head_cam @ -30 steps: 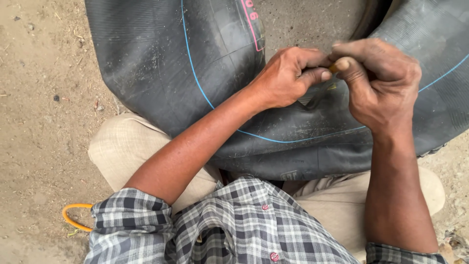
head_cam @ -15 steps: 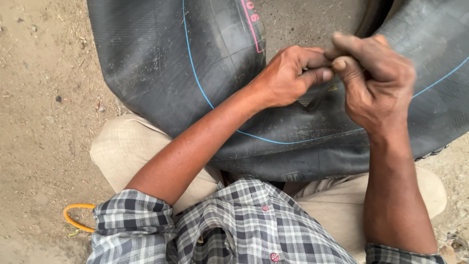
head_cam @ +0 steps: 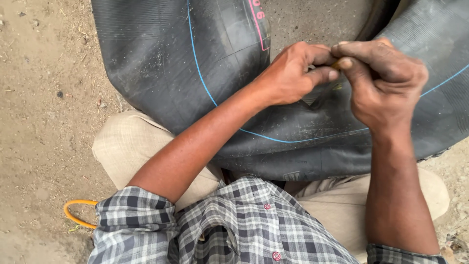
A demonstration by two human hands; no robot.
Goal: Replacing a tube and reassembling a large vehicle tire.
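A large black rubber inner tube with a thin blue line lies across my knees on the ground. My left hand pinches a small fold of the tube's rubber. My right hand meets it fingertip to fingertip, closed on a small yellowish object that is mostly hidden by my fingers. Both hands hover over the tube's upper surface near its right side.
Sandy dirt ground surrounds me. An orange loop of cord or hose lies by my left hip. My beige trousers and checked shirt fill the bottom of the view.
Both hands have shifted slightly upward on the tube, and the fingertips have kept working together at the same spot. The tube itself has barely moved.
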